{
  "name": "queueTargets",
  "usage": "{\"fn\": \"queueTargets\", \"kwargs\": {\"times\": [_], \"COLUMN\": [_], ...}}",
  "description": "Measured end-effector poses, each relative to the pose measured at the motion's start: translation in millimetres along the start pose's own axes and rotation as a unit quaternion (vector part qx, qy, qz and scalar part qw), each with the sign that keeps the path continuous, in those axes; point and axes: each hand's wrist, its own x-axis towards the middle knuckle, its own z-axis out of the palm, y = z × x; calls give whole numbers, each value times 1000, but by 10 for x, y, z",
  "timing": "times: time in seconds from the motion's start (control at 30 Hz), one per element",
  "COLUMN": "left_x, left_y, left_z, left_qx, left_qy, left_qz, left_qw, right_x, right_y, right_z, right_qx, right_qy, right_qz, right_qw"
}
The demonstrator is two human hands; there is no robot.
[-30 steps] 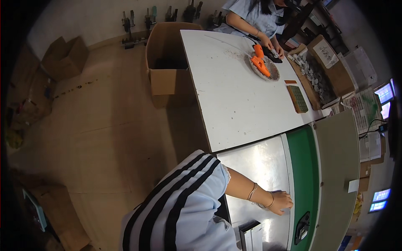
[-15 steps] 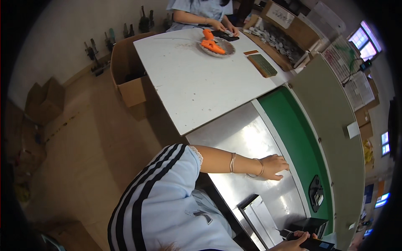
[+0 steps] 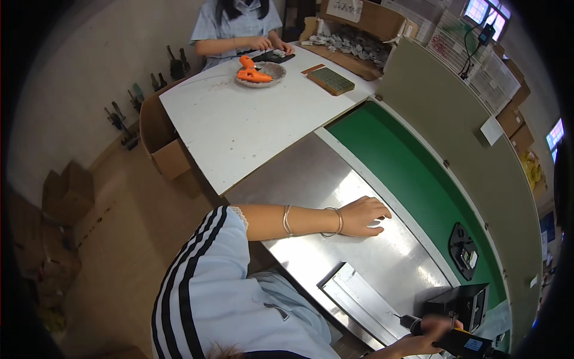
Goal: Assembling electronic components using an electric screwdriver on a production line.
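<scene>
My left hand lies flat, fingers spread, on the steel worktop, holding nothing; thin bangles ring the wrist. At the lower right my right hand grips a black hand tool with a yellow band and a thin metal tip pointing left. Just above that hand stands a small black box. A long metal rail fixture lies on the worktop between my hands. My striped sleeve fills the lower left.
A green conveyor belt runs beside the worktop, carrying a black part. A white table holds a dish of orange tools and a green tray. Another person works at its far end. Cardboard boxes sit on the floor.
The view has swung, bringing the worktop's right end and my right hand with the tool fully into sight. My left hand stays flat on the steel.
</scene>
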Motion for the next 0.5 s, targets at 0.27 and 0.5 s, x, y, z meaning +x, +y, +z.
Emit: {"fn": "queueTargets", "kwargs": {"times": [0.27, 0.5], "left_x": [29, 67], "left_y": [35, 34], "left_z": [-53, -83], "left_qx": [-13, -23], "left_qy": [5, 32], "left_qz": [-28, -15], "left_qw": [1000, 999], "right_x": [-17, -37], "right_y": [114, 178], "right_z": [-122, -124], "right_qx": [41, -7], "right_qy": [-26, -21], "right_qz": [22, 18], "right_qw": [999, 1000]}}
